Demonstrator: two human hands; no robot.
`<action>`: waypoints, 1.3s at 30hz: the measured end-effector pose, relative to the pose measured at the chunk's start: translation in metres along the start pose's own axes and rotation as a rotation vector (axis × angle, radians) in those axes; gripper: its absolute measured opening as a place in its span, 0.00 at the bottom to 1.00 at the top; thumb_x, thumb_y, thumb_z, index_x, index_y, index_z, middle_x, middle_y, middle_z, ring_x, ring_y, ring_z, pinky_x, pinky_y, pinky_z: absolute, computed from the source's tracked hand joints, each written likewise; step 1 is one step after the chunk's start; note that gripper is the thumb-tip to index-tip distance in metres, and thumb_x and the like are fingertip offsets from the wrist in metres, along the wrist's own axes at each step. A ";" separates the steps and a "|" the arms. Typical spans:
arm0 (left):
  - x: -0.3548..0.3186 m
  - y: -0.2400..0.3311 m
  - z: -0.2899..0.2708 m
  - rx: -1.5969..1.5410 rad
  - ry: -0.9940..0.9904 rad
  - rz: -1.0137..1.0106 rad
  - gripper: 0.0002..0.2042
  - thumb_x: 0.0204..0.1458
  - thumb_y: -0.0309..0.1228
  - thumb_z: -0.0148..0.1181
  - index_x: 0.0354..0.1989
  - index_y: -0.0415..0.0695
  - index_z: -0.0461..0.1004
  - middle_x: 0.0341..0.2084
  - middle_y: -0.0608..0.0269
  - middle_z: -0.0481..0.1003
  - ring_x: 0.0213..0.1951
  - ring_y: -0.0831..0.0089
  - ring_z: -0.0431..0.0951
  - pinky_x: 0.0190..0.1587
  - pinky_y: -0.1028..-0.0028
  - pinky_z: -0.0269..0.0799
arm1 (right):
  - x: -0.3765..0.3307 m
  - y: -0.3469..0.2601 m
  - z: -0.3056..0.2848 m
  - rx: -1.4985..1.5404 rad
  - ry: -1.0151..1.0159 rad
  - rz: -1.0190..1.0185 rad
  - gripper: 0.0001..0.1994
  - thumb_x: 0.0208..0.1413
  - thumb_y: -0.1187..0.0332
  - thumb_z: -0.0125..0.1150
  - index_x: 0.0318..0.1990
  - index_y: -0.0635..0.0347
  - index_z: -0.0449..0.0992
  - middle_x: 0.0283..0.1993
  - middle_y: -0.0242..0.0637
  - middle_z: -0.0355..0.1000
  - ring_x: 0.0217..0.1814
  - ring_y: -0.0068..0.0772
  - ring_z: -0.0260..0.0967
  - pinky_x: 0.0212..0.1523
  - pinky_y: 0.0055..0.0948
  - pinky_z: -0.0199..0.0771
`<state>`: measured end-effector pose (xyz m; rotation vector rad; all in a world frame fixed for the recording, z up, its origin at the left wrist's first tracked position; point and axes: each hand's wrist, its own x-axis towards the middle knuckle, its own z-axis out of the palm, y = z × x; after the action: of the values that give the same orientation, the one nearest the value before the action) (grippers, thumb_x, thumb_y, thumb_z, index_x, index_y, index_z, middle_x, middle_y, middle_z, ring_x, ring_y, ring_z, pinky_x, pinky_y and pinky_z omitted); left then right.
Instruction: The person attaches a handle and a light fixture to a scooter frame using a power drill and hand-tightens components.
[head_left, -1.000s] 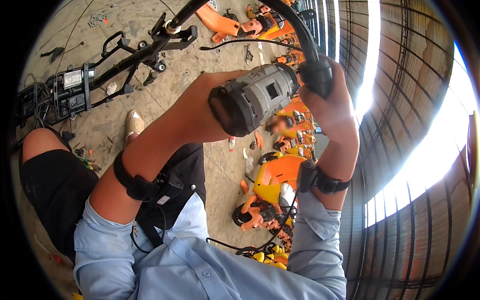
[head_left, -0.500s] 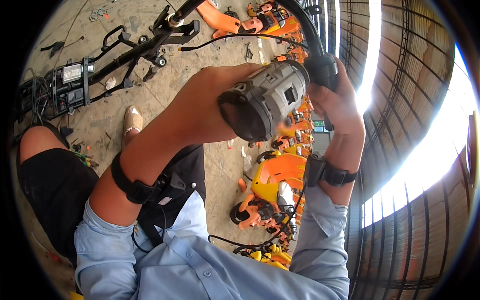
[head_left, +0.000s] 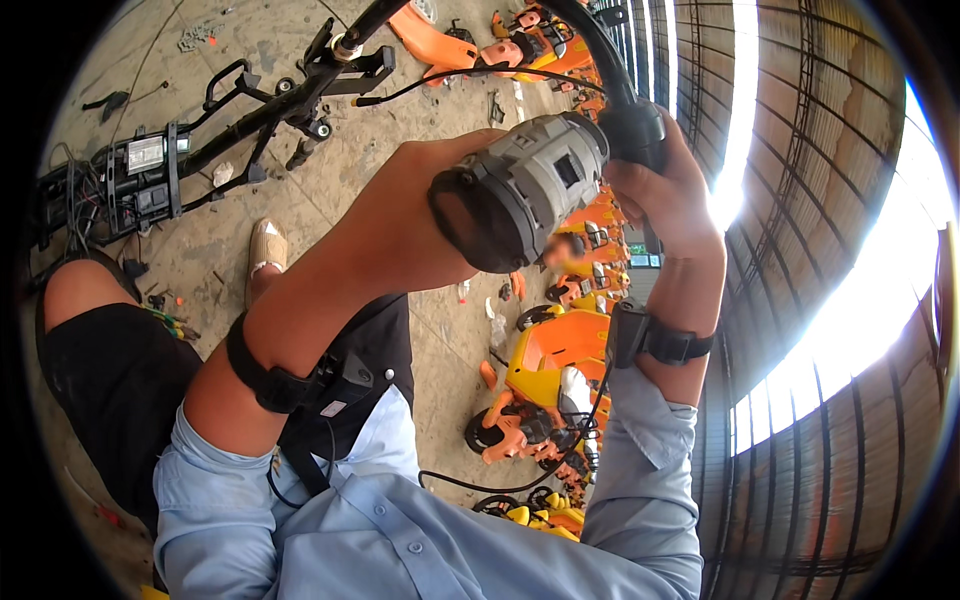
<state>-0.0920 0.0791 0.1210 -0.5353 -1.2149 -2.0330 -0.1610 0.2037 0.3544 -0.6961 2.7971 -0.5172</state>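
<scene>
My left hand (head_left: 425, 205) is closed around a grey and black power driver (head_left: 525, 190), its fingers mostly hidden behind the tool's body. The tool's far end points right, up against or close to a black fitting (head_left: 636, 135) at the end of a curved black handlebar (head_left: 605, 50). Wrapped around that fitting from the right is my right hand (head_left: 672, 200), thumb toward the tool. What lies between tool tip and fitting cannot be made out. A black cable (head_left: 480, 70) with a bare end hangs beside the handlebar.
The handlebar belongs to a bare black vehicle frame (head_left: 230, 145) with wiring at the left. Rows of orange and yellow ride-on vehicles (head_left: 555, 355) stand on the concrete floor (head_left: 340, 190). A person's foot (head_left: 268, 245) shows beyond my left forearm. A corrugated wall (head_left: 820, 150) rises at right.
The driver, both hands and the handlebar appear very slightly further left in the picture, along with much of the scene. Both grips stay the same.
</scene>
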 end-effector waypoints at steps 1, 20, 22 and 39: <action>0.000 0.006 -0.001 0.019 -0.009 -0.023 0.26 0.43 0.28 0.76 0.53 0.40 0.78 0.36 0.58 0.84 0.39 0.75 0.84 0.44 0.73 0.78 | -0.001 0.000 0.001 0.008 0.007 -0.001 0.30 0.52 0.73 0.68 0.64 0.61 0.64 0.34 0.28 0.67 0.25 0.15 0.62 0.22 0.20 0.63; -0.004 0.023 0.002 0.029 0.001 -0.095 0.21 0.45 0.24 0.69 0.50 0.36 0.75 0.36 0.53 0.82 0.37 0.59 0.84 0.43 0.69 0.79 | -0.002 -0.001 0.000 -0.132 0.019 0.004 0.27 0.52 0.67 0.69 0.59 0.58 0.68 0.34 0.29 0.69 0.30 0.18 0.65 0.31 0.23 0.68; -0.007 0.019 0.006 0.086 0.008 -0.048 0.19 0.45 0.24 0.69 0.48 0.37 0.76 0.36 0.53 0.82 0.37 0.59 0.84 0.43 0.68 0.79 | -0.002 -0.003 -0.001 -0.149 0.023 0.030 0.27 0.52 0.67 0.69 0.60 0.58 0.68 0.36 0.30 0.71 0.32 0.19 0.66 0.33 0.24 0.70; -0.007 0.022 0.001 0.158 -0.058 -0.170 0.17 0.46 0.33 0.72 0.44 0.42 0.79 0.39 0.57 0.82 0.43 0.58 0.83 0.50 0.63 0.76 | -0.002 0.004 0.004 -0.162 0.062 -0.066 0.30 0.53 0.71 0.67 0.64 0.62 0.64 0.28 0.28 0.67 0.19 0.14 0.61 0.19 0.18 0.60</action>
<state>-0.0712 0.0752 0.1303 -0.4301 -1.4856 -2.0495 -0.1594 0.2066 0.3497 -0.8211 2.9064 -0.3308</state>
